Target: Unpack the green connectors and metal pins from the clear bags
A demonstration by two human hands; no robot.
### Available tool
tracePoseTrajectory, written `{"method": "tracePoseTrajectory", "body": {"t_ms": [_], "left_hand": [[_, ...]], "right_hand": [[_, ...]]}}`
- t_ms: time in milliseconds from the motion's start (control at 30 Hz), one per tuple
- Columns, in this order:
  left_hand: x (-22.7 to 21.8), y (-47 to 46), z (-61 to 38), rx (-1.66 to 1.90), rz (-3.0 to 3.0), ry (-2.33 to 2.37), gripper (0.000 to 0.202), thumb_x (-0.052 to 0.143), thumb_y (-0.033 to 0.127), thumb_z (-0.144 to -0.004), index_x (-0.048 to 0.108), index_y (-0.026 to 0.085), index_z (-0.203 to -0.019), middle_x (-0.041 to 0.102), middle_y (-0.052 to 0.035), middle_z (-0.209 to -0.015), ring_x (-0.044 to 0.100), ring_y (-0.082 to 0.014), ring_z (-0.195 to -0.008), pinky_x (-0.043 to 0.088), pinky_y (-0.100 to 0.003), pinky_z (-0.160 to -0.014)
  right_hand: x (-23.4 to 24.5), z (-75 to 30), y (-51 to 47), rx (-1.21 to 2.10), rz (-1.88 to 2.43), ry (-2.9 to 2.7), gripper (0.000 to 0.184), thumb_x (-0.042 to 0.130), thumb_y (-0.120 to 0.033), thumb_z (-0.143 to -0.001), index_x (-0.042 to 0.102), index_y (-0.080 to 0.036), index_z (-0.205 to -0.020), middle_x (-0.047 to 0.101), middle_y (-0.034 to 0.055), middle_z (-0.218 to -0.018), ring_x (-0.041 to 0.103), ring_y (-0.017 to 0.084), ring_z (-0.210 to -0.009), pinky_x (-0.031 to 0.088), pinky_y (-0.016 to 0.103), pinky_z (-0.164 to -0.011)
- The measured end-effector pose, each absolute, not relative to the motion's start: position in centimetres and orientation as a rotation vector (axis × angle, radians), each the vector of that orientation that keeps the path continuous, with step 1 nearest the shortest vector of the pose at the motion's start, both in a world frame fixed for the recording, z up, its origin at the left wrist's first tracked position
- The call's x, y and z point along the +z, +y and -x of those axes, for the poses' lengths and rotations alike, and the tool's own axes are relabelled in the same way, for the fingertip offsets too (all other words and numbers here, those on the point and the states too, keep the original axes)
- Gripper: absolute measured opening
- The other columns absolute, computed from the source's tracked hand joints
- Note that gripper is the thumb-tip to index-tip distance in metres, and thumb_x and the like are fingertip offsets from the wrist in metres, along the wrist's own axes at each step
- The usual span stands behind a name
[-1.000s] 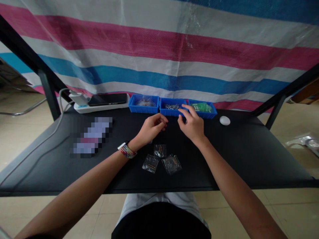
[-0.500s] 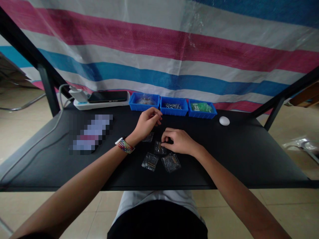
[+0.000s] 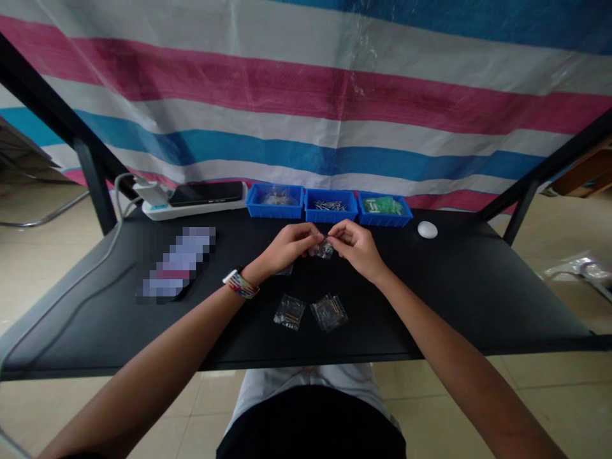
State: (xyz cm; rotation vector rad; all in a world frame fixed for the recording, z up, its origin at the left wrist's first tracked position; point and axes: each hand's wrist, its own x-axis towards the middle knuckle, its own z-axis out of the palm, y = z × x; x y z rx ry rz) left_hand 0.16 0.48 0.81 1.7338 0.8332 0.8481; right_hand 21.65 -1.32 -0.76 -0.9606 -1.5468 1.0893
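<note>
Between my hands is a small clear plastic bag (image 3: 325, 249), pinched along its upper edge. My left hand (image 3: 295, 245) grips it from the left, thumb against fingers. From the right, my right hand (image 3: 356, 247) closes its fingertips on the same edge. What lies inside this bag is too small to make out. Nearer me, a clear bag with thin brass-coloured pieces (image 3: 289, 312) lies flat on the black table. Beside it on the right rests another such bag (image 3: 329, 312). Part of a further bag (image 3: 285, 271) shows below my left hand, which hides the rest.
Three blue bins stand at the back: one with clear bags (image 3: 275, 209), one with metal screws or nails (image 3: 331, 215), one with green packaging (image 3: 385, 215). A white oval object (image 3: 427, 230) lies right. Left are a power strip (image 3: 196, 208), a dark phone (image 3: 206, 193) and a pixelated device (image 3: 179, 264).
My right hand has lifted the middle bag from the table and moved it away from me. My left hand has come lower and right to meet it, and both now grip the bag.
</note>
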Motion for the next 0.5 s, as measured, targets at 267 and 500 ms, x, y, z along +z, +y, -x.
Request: {"method": "tracePoseTrajectory", "body": {"t_ms": [267, 500], "left_hand": [[0.59, 0.94, -0.09, 1.022, -1.745, 0.839, 0.027, 0.07, 0.043, -0.096, 0.069, 0.016, -0.09, 0.067, -0.0013, -0.075, 0.065, -0.0134, -0.068, 0.051, -0.024, -0.064], [1.14, 0.38, -0.35, 1.032, -1.729, 0.926, 0.043, 0.071, 0.051, -0.094, 0.059, 0.018, -0.07, 0.057, 0.0017, -0.065, 0.055, -0.0115, -0.06, 0.045, -0.023, -0.058]], "right_hand": [[-0.8, -21.44, -1.02, 1.222, 0.977, -1.382, 0.039, 0.083, -0.051, -0.081, 0.069, -0.022, -0.102, 0.067, -0.0021, -0.082, 0.057, 0.01, -0.053, 0.047, 0.024, -0.048], [-0.64, -20.93, -1.4, 1.09, 0.955, -1.37, 0.023, 0.083, -0.04, -0.082, 0.07, -0.021, -0.086, 0.065, -0.0029, -0.072, 0.055, 0.01, -0.052, 0.045, 0.024, -0.047]]}}
